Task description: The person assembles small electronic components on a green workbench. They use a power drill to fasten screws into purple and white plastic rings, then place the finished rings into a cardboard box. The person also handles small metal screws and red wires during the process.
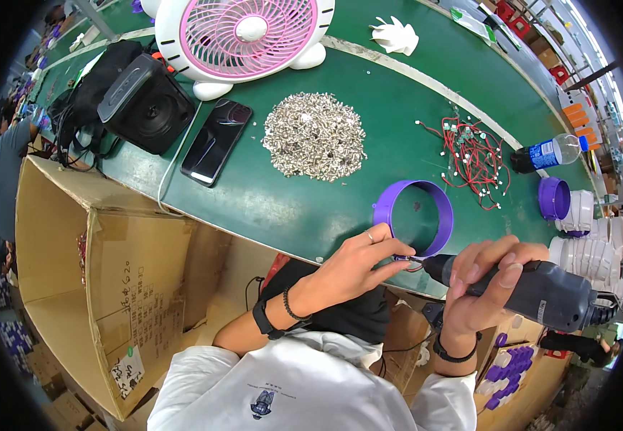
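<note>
Pinching the near rim of the purple ring between the fingertips of my left hand, I steady it at the front edge of the green worktop, while my right hand has its grip wrapped tight around the dark electric screwdriver, tip at the pinch. If the tip skids off, I judge it could jab my fingers. The screw pile lies well apart.
</note>
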Tool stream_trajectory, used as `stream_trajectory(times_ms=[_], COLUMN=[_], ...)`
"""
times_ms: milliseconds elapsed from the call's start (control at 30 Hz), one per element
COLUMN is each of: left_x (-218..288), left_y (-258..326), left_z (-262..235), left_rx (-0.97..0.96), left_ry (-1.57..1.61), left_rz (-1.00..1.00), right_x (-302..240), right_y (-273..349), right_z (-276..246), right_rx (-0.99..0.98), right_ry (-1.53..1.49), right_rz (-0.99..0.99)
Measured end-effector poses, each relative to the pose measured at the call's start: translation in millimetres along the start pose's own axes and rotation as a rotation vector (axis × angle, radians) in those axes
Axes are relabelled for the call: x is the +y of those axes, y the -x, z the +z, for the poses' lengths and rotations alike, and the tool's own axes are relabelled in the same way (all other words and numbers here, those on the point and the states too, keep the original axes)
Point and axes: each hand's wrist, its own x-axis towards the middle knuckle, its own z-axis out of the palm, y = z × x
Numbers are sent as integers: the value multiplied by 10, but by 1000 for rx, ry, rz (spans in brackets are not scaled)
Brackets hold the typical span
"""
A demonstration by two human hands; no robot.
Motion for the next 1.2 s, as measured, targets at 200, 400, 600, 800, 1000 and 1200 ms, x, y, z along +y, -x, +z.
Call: stream_trajectory(times_ms=[200,400,600,800,1000,1200], left_x=[-38,10,-43,60,329,474], left_y=[8,3,23,11,-473,-594], left_z=[18,11,43,-61,-708,-727], left_rx=[2,-11,24,37,226,58], left_ry=[0,-18,-4,19,-291,-1061], left_rz=[-5,-41,-17,-77,-47,83], right_x=[-5,-15,0,-240,-145,512], right_y=[-11,-26,-52,-159,-181,472], right_z=[32,55,17,-217,-886,-1164], right_rx=[-18,-8,-14,206,295,389], right_ry=[57,85,87,-52,196,418], right_rz=[-7,-7,-13,-200,-138,344])
